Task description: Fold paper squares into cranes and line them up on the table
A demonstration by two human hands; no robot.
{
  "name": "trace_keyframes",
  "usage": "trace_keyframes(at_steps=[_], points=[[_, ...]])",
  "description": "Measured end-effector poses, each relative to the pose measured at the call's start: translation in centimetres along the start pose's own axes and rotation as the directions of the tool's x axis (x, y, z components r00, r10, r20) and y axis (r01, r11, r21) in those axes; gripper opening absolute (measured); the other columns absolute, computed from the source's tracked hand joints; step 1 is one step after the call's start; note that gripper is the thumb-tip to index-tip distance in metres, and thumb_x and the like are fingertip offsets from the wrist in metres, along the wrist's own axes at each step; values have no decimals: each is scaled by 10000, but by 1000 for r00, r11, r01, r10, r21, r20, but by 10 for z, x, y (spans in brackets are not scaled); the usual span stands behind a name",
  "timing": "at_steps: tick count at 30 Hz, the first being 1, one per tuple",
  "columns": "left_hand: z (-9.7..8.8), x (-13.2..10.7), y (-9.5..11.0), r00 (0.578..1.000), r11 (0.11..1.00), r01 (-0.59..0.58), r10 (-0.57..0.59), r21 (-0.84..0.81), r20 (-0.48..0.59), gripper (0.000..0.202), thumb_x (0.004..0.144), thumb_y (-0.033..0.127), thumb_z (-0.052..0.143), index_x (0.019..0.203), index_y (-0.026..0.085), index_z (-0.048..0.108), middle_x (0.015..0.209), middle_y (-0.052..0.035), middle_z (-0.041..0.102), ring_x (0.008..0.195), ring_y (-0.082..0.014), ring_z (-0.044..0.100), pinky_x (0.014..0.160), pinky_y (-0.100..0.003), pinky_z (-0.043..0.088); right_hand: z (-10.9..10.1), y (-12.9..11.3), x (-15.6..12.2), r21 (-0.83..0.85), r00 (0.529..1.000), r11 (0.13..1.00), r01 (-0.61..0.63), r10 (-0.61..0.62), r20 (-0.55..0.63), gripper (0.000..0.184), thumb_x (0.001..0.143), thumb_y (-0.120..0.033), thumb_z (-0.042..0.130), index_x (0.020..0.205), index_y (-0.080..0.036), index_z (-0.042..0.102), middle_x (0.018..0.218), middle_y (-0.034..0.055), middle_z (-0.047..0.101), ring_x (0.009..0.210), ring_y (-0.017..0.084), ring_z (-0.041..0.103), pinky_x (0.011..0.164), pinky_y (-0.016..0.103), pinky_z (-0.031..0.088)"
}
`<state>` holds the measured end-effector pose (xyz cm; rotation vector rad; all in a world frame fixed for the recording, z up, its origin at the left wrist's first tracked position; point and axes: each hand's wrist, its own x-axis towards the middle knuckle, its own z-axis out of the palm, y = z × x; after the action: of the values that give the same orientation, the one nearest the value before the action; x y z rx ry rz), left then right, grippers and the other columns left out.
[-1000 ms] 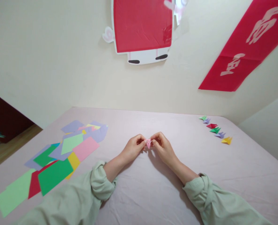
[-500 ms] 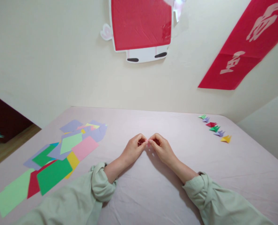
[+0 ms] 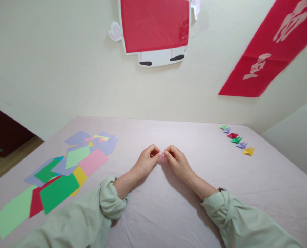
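Note:
A small pink folded-paper piece (image 3: 163,157) is pinched between my two hands, above the middle of the cloth-covered table (image 3: 153,210). My left hand (image 3: 148,160) grips its left side with thumb and forefinger. On the opposite side, the thumb and forefinger of my right hand (image 3: 178,162) are closed on it too. My fingertips cover part of the piece, so its full shape is hidden.
Loose coloured paper sheets (image 3: 59,191) lie overlapping on the left. To the far right stands a slanting row of several small folded-paper figures (image 3: 236,140). Behind the table rises a wall with a red-and-white cutout (image 3: 156,27) and a red banner (image 3: 262,62).
More of the pink paper shows between my fingertips, which have shifted slightly on it. The whole view has tilted a little; the sheets and the row of figures lie as before.

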<state>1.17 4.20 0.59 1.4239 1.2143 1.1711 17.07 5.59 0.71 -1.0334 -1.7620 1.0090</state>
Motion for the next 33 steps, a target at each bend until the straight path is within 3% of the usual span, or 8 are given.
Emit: trace_keyframes(at_steps=[7, 12, 16, 27, 33], points=[[0, 0, -2, 1000, 1000, 23, -23, -6, -12, 155, 827, 302, 602, 762, 168, 559, 705, 28, 547, 655, -112, 495, 600, -223, 384, -1, 3, 0, -5, 999, 999, -52, 52, 3, 156, 912, -277, 496, 804, -208, 585, 689, -15, 563, 619, 150, 504, 585, 273, 385], [-1, -3, 0, 991, 974, -136, 137, 182, 7, 77, 856, 238, 568, 812, 179, 588, 821, -8, 577, 774, -140, 533, 708, -255, 423, -1, 2, -1, -82, 1000, 997, 1, -2, -6, 135, 896, -282, 553, 782, -210, 567, 718, -8, 569, 635, 148, 510, 597, 277, 394], [0, -5, 3, 977, 938, -209, 215, 275, 8, 57, 844, 191, 563, 788, 191, 573, 830, -15, 553, 776, -149, 523, 703, -265, 417, 0, -1, -2, -156, 998, 985, 68, -70, -7, 103, 881, -210, 537, 781, -216, 559, 762, 4, 578, 689, 159, 525, 646, 289, 405], [0, -3, -2, 986, 960, -156, 164, 234, -12, 49, 810, 177, 564, 785, 179, 605, 771, -5, 585, 723, -137, 540, 676, -255, 420, -1, -3, -3, -124, 999, 992, 35, -38, -19, 138, 885, -254, 540, 754, -210, 551, 727, 1, 555, 666, 155, 510, 620, 285, 393], [-2, -4, -6, 994, 980, -106, 106, 170, 11, 136, 821, 158, 521, 863, 184, 648, 852, -27, 625, 771, -150, 578, 681, -257, 447, -1, -1, -2, -110, 999, 994, 31, -34, -25, 145, 891, -275, 544, 761, -210, 543, 720, -6, 552, 652, 148, 509, 608, 280, 395]])
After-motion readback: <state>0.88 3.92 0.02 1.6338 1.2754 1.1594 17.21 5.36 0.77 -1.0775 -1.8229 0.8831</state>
